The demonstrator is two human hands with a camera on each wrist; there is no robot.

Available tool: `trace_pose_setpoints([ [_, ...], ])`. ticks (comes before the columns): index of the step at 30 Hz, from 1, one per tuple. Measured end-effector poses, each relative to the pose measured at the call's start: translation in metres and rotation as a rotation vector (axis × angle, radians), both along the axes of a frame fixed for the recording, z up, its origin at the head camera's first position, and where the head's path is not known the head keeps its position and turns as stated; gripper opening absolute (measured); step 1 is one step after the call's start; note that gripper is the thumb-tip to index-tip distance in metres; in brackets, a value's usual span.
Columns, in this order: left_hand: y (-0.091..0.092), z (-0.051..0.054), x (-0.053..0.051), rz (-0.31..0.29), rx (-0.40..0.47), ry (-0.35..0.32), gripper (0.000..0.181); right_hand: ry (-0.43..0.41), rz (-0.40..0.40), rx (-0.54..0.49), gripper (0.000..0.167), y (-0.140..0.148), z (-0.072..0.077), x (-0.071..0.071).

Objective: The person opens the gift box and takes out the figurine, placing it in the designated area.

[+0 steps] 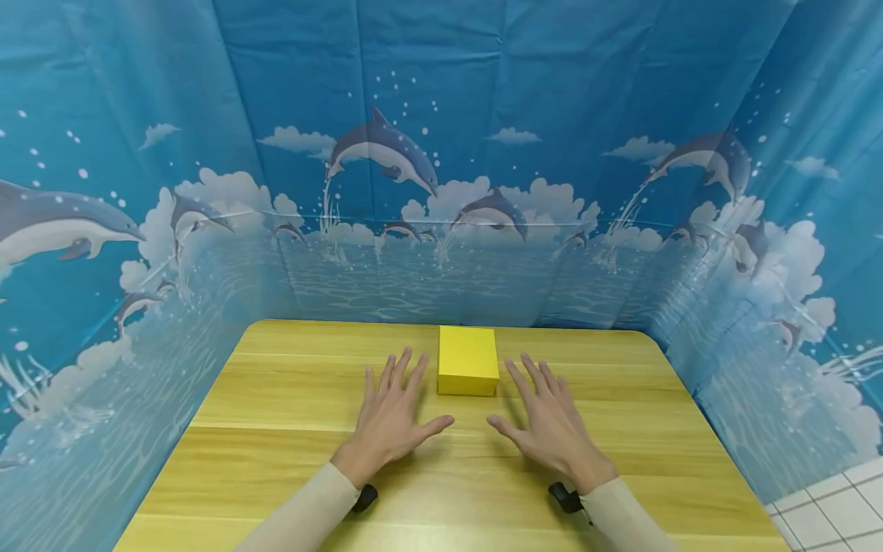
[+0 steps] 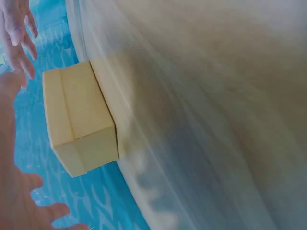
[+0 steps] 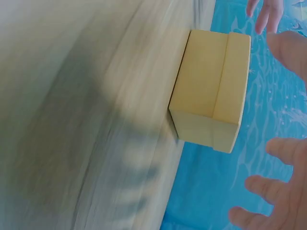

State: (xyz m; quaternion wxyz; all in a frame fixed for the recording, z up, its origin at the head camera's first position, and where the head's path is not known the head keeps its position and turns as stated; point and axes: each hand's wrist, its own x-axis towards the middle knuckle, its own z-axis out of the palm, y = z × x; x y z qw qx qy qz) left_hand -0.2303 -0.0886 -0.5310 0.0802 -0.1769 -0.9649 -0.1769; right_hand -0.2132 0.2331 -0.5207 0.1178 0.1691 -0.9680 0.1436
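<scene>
A closed yellow box (image 1: pixel 467 360) stands near the table's far edge, between and a little beyond the two hands. To its left, the left hand (image 1: pixel 389 418) has its fingers spread and holds nothing. The right hand (image 1: pixel 552 425), also spread and empty, is on the box's right side. Neither hand touches the box in the head view. Both wrist views show the box (image 2: pixel 79 115) (image 3: pixel 208 88) with a lid line running around its upper part. Parts of the left hand (image 2: pixel 24 191) and the right hand (image 3: pixel 283 191) show at the image edges.
The wooden table (image 1: pixel 276 445) has rounded far corners. A blue curtain (image 1: pixel 441 268) printed with dolphins, clouds and water hangs behind it and along both sides. White floor tiles (image 1: pixel 841 510) show at the lower right. Dark devices (image 1: pixel 567 498) sit at both wrists.
</scene>
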Motion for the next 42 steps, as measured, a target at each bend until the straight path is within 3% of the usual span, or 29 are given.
trace_pose_setpoints([
  [11,0.018,-0.005,-0.044,-0.089,-0.039,0.055,0.119,-0.042,0.039,-0.052,0.100,-0.014,-0.006,-0.028],
  [20,0.029,-0.005,-0.069,-0.146,-0.061,0.005,0.107,-0.141,0.066,-0.119,0.092,-0.022,-0.006,-0.044],
  [30,0.027,-0.011,-0.077,-0.177,0.009,-0.008,0.089,-0.179,0.102,-0.183,0.079,-0.031,-0.006,-0.057],
  [36,0.027,-0.013,-0.082,-0.194,0.026,-0.011,0.089,-0.160,0.109,-0.215,0.076,-0.032,-0.004,-0.065],
  [42,0.026,-0.010,-0.084,-0.219,0.057,-0.022,0.088,-0.152,0.112,-0.246,0.061,-0.031,-0.003,-0.070],
])
